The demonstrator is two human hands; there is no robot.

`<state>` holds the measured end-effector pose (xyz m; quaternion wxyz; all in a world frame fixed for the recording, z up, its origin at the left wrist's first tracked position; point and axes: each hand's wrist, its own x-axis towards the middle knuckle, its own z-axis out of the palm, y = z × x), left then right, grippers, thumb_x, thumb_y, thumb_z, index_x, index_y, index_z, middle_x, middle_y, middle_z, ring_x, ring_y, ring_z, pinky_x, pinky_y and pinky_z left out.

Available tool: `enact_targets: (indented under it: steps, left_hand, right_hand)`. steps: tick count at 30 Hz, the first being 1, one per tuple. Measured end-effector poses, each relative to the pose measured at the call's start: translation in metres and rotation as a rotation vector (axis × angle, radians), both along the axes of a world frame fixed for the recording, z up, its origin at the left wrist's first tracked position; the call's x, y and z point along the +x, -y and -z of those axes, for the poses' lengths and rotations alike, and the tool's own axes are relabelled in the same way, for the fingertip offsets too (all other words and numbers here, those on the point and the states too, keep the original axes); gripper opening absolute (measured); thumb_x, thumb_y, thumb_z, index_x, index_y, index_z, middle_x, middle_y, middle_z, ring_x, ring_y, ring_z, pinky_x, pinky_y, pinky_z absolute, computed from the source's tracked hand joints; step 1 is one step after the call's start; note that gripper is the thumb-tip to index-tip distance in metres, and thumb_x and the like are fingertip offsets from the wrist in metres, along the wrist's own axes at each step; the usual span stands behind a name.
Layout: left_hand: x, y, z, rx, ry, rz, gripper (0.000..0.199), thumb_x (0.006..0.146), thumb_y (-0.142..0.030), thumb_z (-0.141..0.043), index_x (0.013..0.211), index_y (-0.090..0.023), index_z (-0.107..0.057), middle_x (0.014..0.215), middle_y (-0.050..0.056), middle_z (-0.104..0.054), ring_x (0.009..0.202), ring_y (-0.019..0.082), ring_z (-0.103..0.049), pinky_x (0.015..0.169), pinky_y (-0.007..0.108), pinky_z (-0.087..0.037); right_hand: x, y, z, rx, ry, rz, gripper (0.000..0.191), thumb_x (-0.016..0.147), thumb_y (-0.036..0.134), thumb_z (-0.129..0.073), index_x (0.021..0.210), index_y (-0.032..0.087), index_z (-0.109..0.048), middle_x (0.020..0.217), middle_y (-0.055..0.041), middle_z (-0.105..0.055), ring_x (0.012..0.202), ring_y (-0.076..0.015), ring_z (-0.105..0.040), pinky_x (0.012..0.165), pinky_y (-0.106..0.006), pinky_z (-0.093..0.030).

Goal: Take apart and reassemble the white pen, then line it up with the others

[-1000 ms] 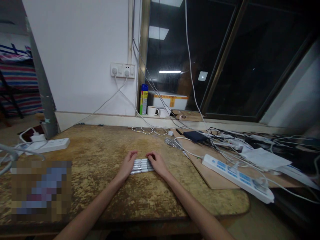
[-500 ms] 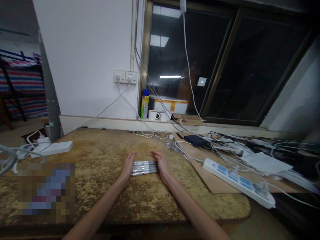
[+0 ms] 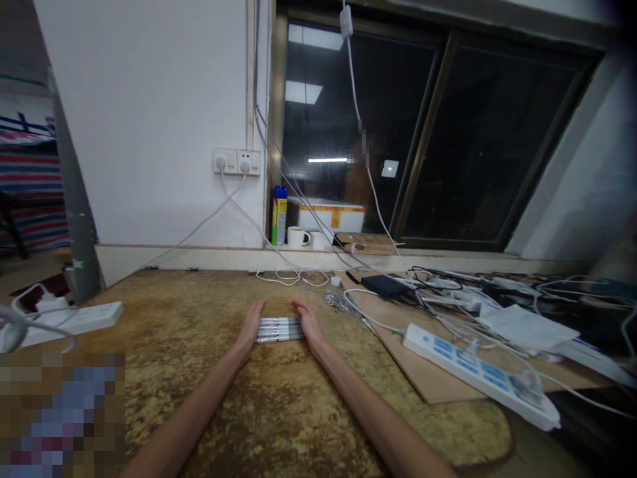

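Several white-and-silver pens (image 3: 280, 329) lie side by side in a neat row on the worn wooden table. My left hand (image 3: 252, 330) stands on edge at their left ends, its palm turned inward and its fingers stretched forward. At the right ends, my right hand (image 3: 311, 325) faces it in the same way, fingers straight and palm against the pens. The row is framed between both palms, and neither hand wraps its fingers round a pen. The outer tips of the pens are hidden by the hands.
A white power strip (image 3: 480, 375) lies on a brown board (image 3: 413, 372) at the right, among tangled cables. Another white strip (image 3: 79, 322) is at the left. A mug (image 3: 297, 236) and a spray can (image 3: 279, 216) stand on the sill. A blurred patch covers the lower left.
The camera view has shifted slightly, so the scene sits a little further left and lower. The hands stay at both ends of the pens.
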<state>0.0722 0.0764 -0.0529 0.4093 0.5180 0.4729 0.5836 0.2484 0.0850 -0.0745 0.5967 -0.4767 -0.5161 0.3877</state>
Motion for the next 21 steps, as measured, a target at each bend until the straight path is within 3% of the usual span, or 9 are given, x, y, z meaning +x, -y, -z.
enact_targets:
  steps: [10, 16, 21]
  left_hand:
    - [-0.002, -0.013, -0.007, 0.018, -0.143, -0.008, 0.033, 0.086, -0.031, -0.046, 0.102, -0.016, -0.071, 0.128, 0.013, -0.068, 0.123, 0.025, -0.059, 0.115, 0.04, -0.034]
    - [-0.005, -0.004, -0.013, 0.053, -0.194, -0.032, 0.035, 0.087, -0.035, -0.046, 0.102, -0.016, -0.071, 0.127, 0.012, -0.068, 0.124, 0.024, -0.058, 0.115, 0.037, -0.034]
    - [-0.016, 0.007, -0.019, 0.081, -0.23, -0.033, 0.039, 0.086, -0.037, -0.045, 0.107, -0.014, -0.068, 0.126, 0.015, -0.067, 0.122, 0.026, -0.059, 0.111, 0.039, -0.038]
  right_hand:
    - [-0.004, -0.019, 0.002, 0.016, 0.064, 0.036, 0.038, 0.083, 0.028, -0.043, 0.106, 0.017, -0.072, 0.117, -0.0112, -0.073, 0.115, -0.0233, -0.064, 0.109, -0.038, -0.04]
    - [-0.003, -0.016, -0.004, 0.042, 0.07, 0.044, 0.039, 0.086, 0.032, -0.043, 0.108, 0.017, -0.071, 0.109, -0.011, -0.075, 0.108, -0.0238, -0.067, 0.106, -0.039, -0.043]
    - [0.009, 0.003, -0.014, 0.15, 0.067, -0.001, 0.036, 0.088, 0.034, -0.043, 0.108, 0.02, -0.07, 0.109, -0.0071, -0.076, 0.113, -0.0214, -0.065, 0.11, -0.036, -0.039]
